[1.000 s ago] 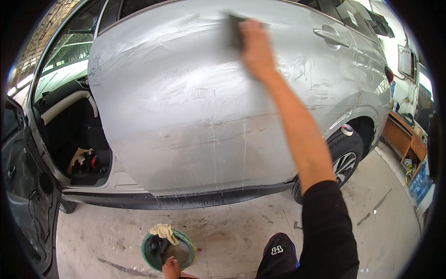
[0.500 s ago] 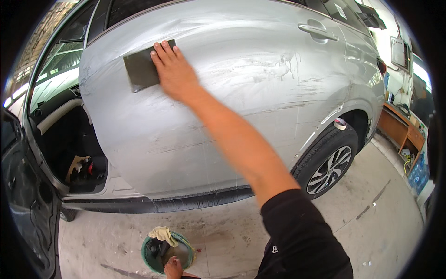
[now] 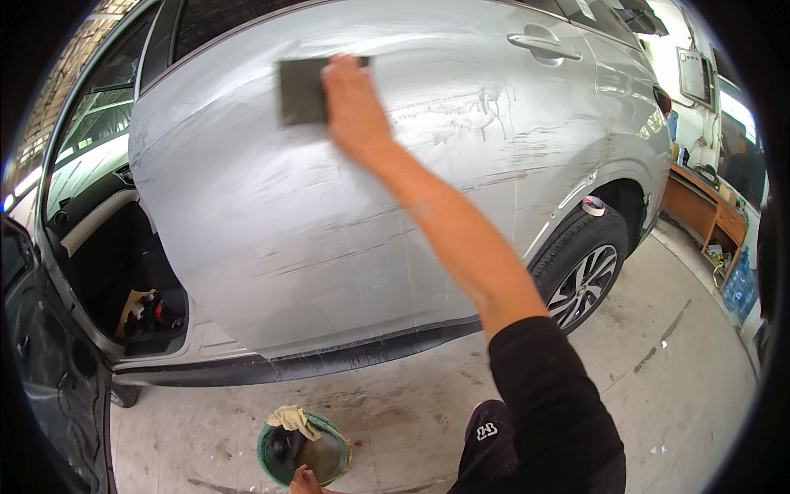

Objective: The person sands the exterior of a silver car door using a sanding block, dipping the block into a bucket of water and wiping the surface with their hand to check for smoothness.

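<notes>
My right hand (image 3: 354, 111) presses a dark grey sheet of sandpaper (image 3: 303, 92) against the upper part of the silver car door (image 3: 247, 222), the fingers lying over the sheet's right side. Whitish wet smears, drips and dark scratches mark the door around and to the right of it. Low in the view, my left hand (image 3: 305, 481) is partly cut off by the edge, its fingers curled in; what they hold, if anything, is hidden. Beside it on the floor stands a green bucket (image 3: 264, 451) with cloudy water and a dark item inside. A yellowish cloth (image 3: 292, 419) hangs over its rim.
At the left, an open front door (image 3: 58, 370) exposes the car's interior. A tape roll (image 3: 592, 206) sits on top of the rear tyre (image 3: 580, 272). Along the right stand a wooden desk (image 3: 695, 202) and blue plastic bottles (image 3: 741, 284). The concrete floor (image 3: 395, 420) is stained.
My right hand has slid the sandpaper to the right and slightly up across the door. My left hand stays beside the bucket. The view has shifted a little.
</notes>
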A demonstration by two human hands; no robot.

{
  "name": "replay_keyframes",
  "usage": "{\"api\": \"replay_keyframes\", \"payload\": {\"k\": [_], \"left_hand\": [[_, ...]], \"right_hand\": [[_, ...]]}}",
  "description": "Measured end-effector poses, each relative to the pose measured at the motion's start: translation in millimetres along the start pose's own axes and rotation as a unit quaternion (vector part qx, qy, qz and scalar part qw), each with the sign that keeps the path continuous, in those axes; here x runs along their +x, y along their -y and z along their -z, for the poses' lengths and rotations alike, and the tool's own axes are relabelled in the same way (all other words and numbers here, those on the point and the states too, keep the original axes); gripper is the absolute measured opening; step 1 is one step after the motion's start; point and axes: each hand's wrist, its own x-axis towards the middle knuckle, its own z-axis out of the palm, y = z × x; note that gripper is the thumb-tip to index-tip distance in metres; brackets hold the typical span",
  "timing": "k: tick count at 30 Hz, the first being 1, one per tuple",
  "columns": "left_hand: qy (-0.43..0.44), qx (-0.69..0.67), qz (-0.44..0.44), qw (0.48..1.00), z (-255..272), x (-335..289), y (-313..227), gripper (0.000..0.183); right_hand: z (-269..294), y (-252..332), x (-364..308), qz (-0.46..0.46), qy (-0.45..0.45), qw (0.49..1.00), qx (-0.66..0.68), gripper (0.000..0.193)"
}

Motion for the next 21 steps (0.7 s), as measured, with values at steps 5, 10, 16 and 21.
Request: {"api": "replay_keyframes", "payload": {"k": [5,10,16,21], "left_hand": [[0.009,-0.025,0.024,0.999,4,0,12,0.025],[0.032,0.028,0.035,0.998,11,-4,25,0.029],[-0.002,0.032,-0.009,0.999,6,3,7,0.025],[0.026,0.022,0.006,0.999,2,11,16,0.025]], "right_hand": [[32,-59,6,0.004,-0.01,0.999,0.032,0.052],[85,-210,15,-0.092,-0.065,0.984,-0.135,0.063],[10,-11,-18,-0.083,-0.005,0.989,0.125,0.051],[19,-5,-35,0.021,0.077,0.987,0.141,0.049]]}}
